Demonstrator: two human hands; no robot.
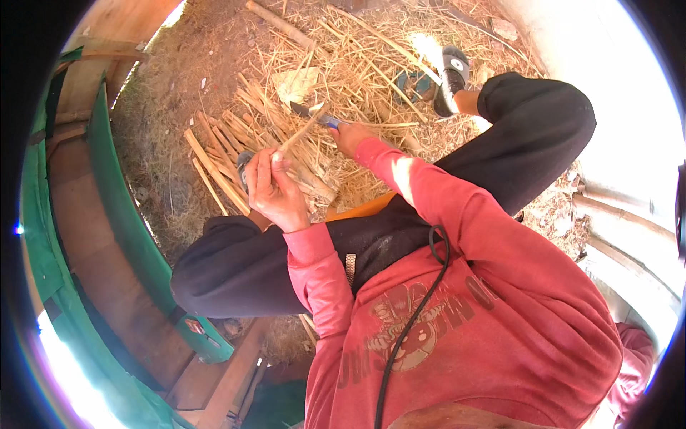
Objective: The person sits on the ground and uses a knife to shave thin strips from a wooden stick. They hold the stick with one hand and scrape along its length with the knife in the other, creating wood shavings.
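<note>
My left hand (277,191) is closed round the lower end of a thin pale wooden stick (301,132), which slants up and to the right. In my right hand (351,139) is a knife with a blue handle (329,122) and a dark blade (299,109). The blade lies close to the stick's upper end; whether the two touch, I cannot tell. Below the hands, many split wooden sticks (209,166) lie on the ground in a loose pile, partly hidden by my left hand.
Shavings and straw-like strips (371,79) cover the ground ahead. A pale flat wood piece (294,86) and a thicker round pole (281,25) lie there. My sandalled right foot (450,89) rests at the right. A green-edged wooden structure (118,207) stands at the left.
</note>
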